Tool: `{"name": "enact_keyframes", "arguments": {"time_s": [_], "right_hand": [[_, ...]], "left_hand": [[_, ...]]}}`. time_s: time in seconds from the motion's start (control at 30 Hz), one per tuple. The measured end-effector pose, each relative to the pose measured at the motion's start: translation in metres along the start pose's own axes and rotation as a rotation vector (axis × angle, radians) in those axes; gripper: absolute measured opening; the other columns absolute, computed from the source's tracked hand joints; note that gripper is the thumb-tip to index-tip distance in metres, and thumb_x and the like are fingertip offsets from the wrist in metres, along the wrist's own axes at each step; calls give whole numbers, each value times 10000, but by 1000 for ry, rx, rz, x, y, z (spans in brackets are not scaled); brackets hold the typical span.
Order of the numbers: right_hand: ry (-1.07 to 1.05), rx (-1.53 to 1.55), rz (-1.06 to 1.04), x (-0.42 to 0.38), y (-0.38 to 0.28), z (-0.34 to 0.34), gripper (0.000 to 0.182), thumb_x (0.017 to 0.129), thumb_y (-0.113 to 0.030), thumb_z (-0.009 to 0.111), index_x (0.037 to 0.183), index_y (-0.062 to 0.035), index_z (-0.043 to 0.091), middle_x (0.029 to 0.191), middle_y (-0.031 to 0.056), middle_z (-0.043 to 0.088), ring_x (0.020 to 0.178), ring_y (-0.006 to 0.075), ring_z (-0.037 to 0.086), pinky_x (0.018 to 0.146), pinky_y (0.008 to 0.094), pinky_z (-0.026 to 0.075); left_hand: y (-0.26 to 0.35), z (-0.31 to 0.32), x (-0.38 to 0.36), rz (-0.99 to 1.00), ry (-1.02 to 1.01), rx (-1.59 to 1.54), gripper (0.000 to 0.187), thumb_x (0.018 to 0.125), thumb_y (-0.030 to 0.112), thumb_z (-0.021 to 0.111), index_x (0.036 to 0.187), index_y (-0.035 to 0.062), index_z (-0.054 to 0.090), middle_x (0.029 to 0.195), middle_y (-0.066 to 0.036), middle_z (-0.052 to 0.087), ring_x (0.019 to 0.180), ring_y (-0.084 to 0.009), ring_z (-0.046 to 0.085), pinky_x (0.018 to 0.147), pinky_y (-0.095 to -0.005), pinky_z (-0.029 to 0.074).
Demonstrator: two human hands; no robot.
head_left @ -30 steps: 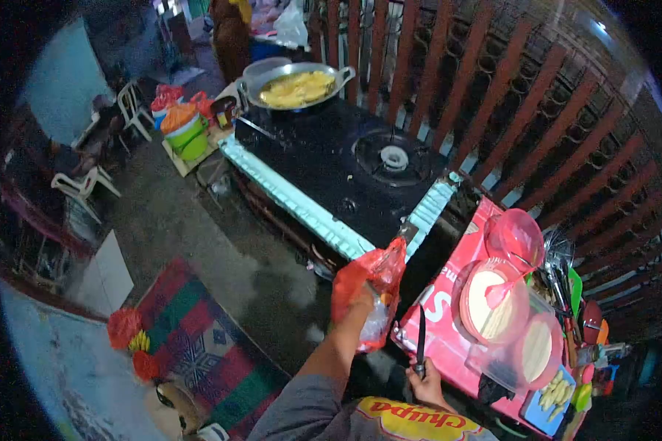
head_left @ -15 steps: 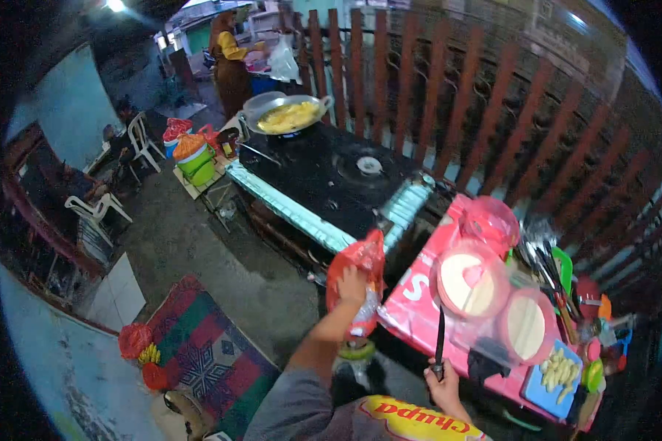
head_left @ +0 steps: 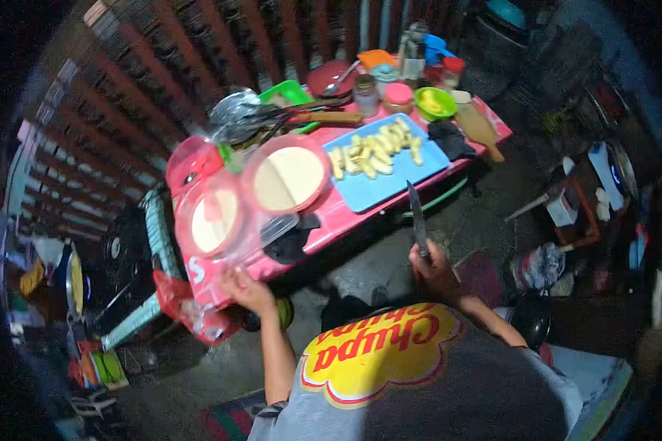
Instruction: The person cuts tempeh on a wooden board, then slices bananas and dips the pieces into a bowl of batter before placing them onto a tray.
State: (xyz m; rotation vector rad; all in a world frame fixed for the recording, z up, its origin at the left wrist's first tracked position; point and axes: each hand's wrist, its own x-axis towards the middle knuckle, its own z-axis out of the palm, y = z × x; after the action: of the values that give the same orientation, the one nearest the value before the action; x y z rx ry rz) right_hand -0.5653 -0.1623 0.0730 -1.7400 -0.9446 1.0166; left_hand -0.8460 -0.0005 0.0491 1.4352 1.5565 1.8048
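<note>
My right hand (head_left: 435,270) is closed around the handle of a knife (head_left: 418,217), whose dark blade points up and away toward the front edge of a blue tray (head_left: 364,192). Several peeled bananas (head_left: 379,153) lie in a loose pile on that tray. Off to the left, my left hand (head_left: 250,292) is slightly blurred, with its fingers apart and nothing in them. It hovers by the table's near left corner, beside a red plastic bag (head_left: 176,294). Two pink-rimmed tubs of pale batter, a left tub (head_left: 212,220) and a right tub (head_left: 287,175), stand close by.
The table has a pink cover (head_left: 324,231). A black cloth (head_left: 290,248) hangs at its front edge. Behind stand jars, a green bowl (head_left: 435,103), a wooden board (head_left: 478,128) and utensils. A slatted fence (head_left: 198,59) runs along the back; a small wooden stool (head_left: 577,220) is at right.
The view has swung right, toward the table with the bananas. My left hand has come off the red plastic bag. The knife remains in my right hand.
</note>
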Motion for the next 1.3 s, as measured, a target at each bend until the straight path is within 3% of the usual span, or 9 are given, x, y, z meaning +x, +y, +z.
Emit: {"name": "enact_keyframes", "arguments": {"time_s": [0.17, 0.33, 0.53, 0.7, 0.8, 1.03, 1.13, 1.23, 1.3], "right_hand": [[408, -117, -36, 35, 20, -67, 193, 753, -211, 542, 845, -49, 489, 622, 70, 503, 575, 169, 516, 536, 317, 412], [598, -83, 70, 147, 50, -133, 270, 707, -191, 582, 918, -32, 522, 738, 112, 552, 684, 216, 552, 619, 325, 431], [633, -766, -246, 262, 75, -170, 556, 664, -283, 632, 1119, -50, 413, 1005, 178, 498, 916, 346, 485, 786, 411, 399], [579, -752, -97, 284, 107, -210, 423, 628, -235, 623, 980, -35, 500, 836, 169, 553, 802, 326, 534, 719, 391, 415], [421, -160, -103, 260, 64, -241, 378, 698, -161, 572, 1038, -30, 472, 841, 56, 557, 721, 182, 533, 675, 319, 426], [153, 185, 97, 262, 57, -251, 320, 761, -125, 508, 1064, -38, 455, 815, 35, 539, 650, 110, 507, 562, 231, 424], [22, 264, 115, 278, 86, -275, 327, 757, -120, 501, 1062, -25, 436, 832, 42, 528, 642, 106, 492, 553, 238, 420], [-563, 843, 180, 278, 109, -320, 320, 753, -90, 492, 1058, -29, 417, 835, 47, 506, 654, 106, 480, 580, 244, 414], [-332, -175, 158, 272, 128, -319, 347, 752, -87, 490, 1081, -37, 394, 850, 45, 495, 719, 143, 492, 643, 266, 410]], "left_hand": [[51, 92, -23, 21, -548, -59, 242, 850, 132, 427, 720, -20, 563, 858, -66, 547, 833, -162, 474, 773, -280, 355], [53, 173, -20, -206, -721, -381, 197, 853, 109, 414, 787, -38, 528, 784, -71, 534, 767, -119, 492, 713, -228, 391], [62, 257, -30, -293, -981, -320, 178, 835, 125, 451, 759, 1, 552, 787, -56, 558, 748, -117, 504, 699, -231, 379], [71, 327, -53, -316, -1342, -315, 150, 820, 108, 474, 918, 45, 569, 808, -35, 573, 693, -86, 491, 636, -207, 386], [73, 377, -85, -265, -1542, -373, 238, 812, 98, 477, 1039, 35, 508, 898, -69, 560, 766, -123, 506, 677, -234, 401], [114, 479, -204, -39, -1032, -450, 411, 804, 138, 498, 1173, 19, 361, 1003, -116, 501, 907, -163, 488, 742, -274, 404], [129, 490, -207, -898, -1024, -505, 343, 859, 261, 405, 1071, -4, 452, 917, -80, 550, 825, -153, 525, 682, -283, 420], [130, 497, -211, -953, -930, -584, 413, 866, 342, 367, 1090, 6, 454, 965, -88, 545, 846, -172, 524, 725, -292, 412], [122, 505, -235, -820, -1031, -124, 410, 856, 313, 408, 1124, 4, 425, 1036, -108, 508, 929, -186, 489, 799, -298, 376]]}}
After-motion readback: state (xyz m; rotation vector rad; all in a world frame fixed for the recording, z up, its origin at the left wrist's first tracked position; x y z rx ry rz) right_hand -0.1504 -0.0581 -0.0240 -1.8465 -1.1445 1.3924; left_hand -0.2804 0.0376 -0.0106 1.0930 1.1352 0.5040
